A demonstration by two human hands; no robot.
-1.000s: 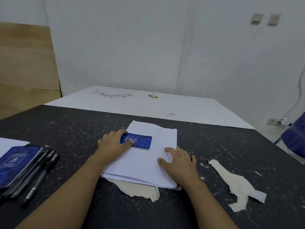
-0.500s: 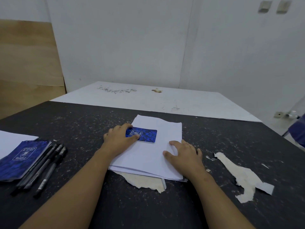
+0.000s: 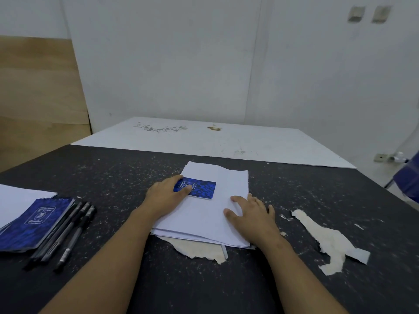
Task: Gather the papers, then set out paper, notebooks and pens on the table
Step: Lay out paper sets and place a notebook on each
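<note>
Stack and load: stack of white paper sheets [image 3: 204,220] lies flat at mid-table and bears a small blue patterned notebook [image 3: 200,189] on its far-left part.
Left hand: left hand [image 3: 166,196] holds the notebook's left end, with the thumb on the cover and the fingers curled at its far edge.
Right hand: right hand [image 3: 251,216] rests flat on the stack's right side, fingers straight and slightly spread.
Reserve supplies: larger blue spiral notebook [image 3: 31,223] sits at the table's left on a single white sheet [image 3: 15,200]. Several black pens [image 3: 68,232] lie side by side, just beside its right edge.
Edges and clearance: the stack's sheet edges are slightly fanned at the near corner. Bare tabletop lies between the stack and the pens, and beyond the stack.
Surface: dark speckled table [image 3: 294,182] with torn beige patches [image 3: 326,241], one partly under the stack.
Room: stained white board [image 3: 204,141] beyond the table, pale wall [image 3: 158,64] behind it, wooden panel [image 3: 34,98] at left.
</note>
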